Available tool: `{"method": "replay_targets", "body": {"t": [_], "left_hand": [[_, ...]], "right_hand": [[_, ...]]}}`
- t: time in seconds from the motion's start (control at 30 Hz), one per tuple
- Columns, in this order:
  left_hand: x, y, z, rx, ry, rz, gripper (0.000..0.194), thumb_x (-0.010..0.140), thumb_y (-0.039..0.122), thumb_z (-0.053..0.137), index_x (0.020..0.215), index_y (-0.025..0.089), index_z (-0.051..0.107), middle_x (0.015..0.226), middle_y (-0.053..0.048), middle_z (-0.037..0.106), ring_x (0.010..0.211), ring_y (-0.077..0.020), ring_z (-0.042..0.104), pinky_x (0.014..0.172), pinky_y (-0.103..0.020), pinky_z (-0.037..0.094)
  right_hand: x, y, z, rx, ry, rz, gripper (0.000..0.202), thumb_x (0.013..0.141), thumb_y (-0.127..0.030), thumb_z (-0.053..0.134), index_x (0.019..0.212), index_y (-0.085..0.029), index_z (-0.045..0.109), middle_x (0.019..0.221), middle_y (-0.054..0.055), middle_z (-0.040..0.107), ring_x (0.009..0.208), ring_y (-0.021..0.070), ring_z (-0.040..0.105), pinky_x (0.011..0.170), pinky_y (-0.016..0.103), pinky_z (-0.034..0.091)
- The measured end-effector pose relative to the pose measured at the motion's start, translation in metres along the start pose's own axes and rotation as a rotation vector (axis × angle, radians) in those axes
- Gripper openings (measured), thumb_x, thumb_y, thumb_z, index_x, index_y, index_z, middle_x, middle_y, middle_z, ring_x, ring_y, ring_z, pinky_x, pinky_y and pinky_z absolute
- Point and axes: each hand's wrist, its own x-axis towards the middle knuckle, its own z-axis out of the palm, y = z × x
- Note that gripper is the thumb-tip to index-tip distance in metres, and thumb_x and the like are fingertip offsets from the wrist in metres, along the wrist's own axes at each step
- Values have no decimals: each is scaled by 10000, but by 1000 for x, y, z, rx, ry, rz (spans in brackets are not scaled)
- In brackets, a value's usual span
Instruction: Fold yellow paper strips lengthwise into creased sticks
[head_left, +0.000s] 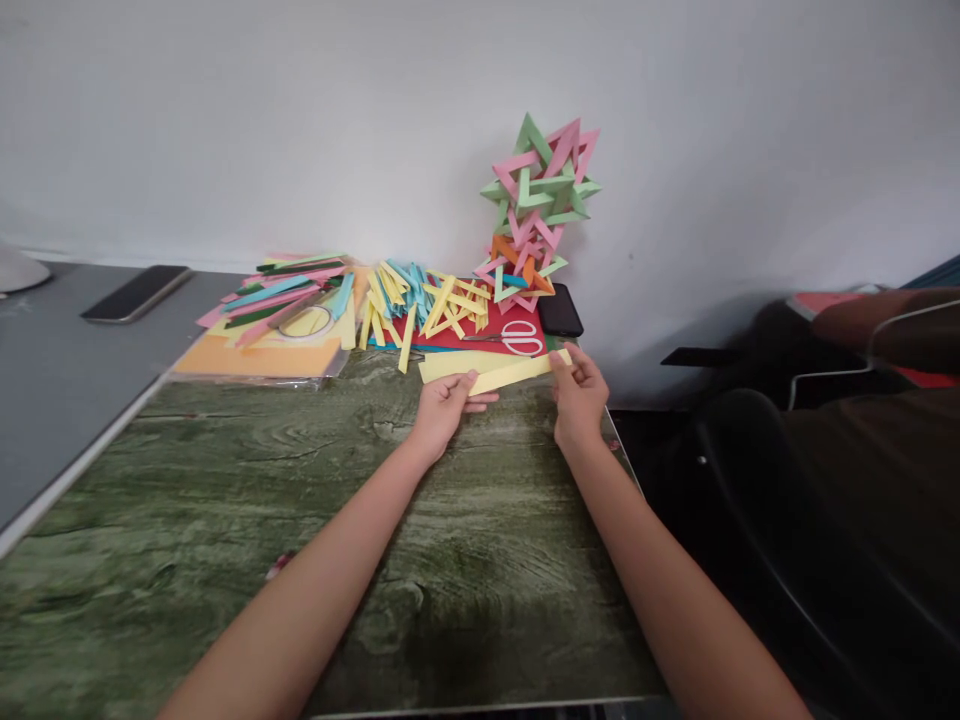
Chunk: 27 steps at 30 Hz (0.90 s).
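We hold a yellow strip [521, 373] of paper over the far part of the green table [465, 540], slanting slightly upward to the right. Our left hand [441, 412] pinches its left part with the thumb on top, the other fingers stretched out to the right below it. Our right hand [581, 395] pinches the right end between thumb and fingers. Just behind the strip we see a paler yellow piece [450, 365]; whether the two are joined, we cannot tell.

Just beyond our hands lies red paper [501, 322], with scissors [521, 338] on it, their white handles toward the right. A black phone [561, 310] is to the right of these. Left of the red paper we see small folded yellow strips [454, 305] and blue strips [416, 290] heaped together. Farther left, strips of many colours [285, 287] lie over an orange pack [255, 358] in clear plastic.

At the far right of the table, a tall paper star ornament [540, 190], mostly pink and green with some orange low down, stands before the pale wall [300, 130]. On the grey table [67, 370] at left we see another phone [137, 294], and at the right a white cable [832, 376].
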Motion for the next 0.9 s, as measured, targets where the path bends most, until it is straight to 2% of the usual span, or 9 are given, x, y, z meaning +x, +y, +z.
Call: {"method": "replay_targets", "body": {"t": [0.1,0.2,0.33,0.5,0.6,0.73,0.9], "left_hand": [[1,-2,0,-17,-7,-7,321,722,423,553,811,116,590,759,-51,655,731,-203,653,612,-248,496],[2,-2,0,-47,-30,-10,312,728,421,548,814,124,587,795,-44,651,741,-194,651,646,-253,497],[2,-3,-1,-68,-67,-25,320,730,417,548,846,123,601,811,-50,660,767,-180,644,723,-282,491],[3,-6,-2,-45,-35,-7,321,720,429,552,787,121,617,700,-32,659,707,-155,634,757,-319,489],[4,-7,-2,-31,-52,8,343,720,441,545,817,122,625,731,-39,665,692,-147,626,747,-322,492],[4,-7,-2,-19,-71,23,356,721,444,542,836,119,631,779,-50,669,712,-147,621,740,-314,491],[4,-7,-2,5,-63,27,361,724,442,534,869,126,630,797,-48,669,713,-152,618,699,-301,497]], "right_hand": [[-5,-4,0,-208,13,-216,498,625,-322,647,1085,-196,505,666,-39,394,562,91,387,556,240,368],[-15,-12,1,-483,-65,-432,267,674,-302,606,926,-211,608,790,13,443,694,135,439,663,292,379],[-26,-17,4,-736,-244,-599,172,706,-327,594,854,-261,650,872,32,522,856,193,467,791,363,319],[-29,-19,6,-798,-439,-687,168,704,-359,614,859,-301,642,958,4,587,960,200,468,838,365,255],[-30,-21,7,-797,-503,-708,99,722,-346,601,782,-278,643,895,-4,614,923,189,488,837,360,238],[-31,-24,7,-804,-568,-705,84,722,-320,607,694,-244,628,765,-9,623,857,179,499,803,348,237],[-31,-25,7,-820,-590,-735,58,726,-296,607,752,-258,642,759,-12,623,850,174,483,790,341,233]]}}
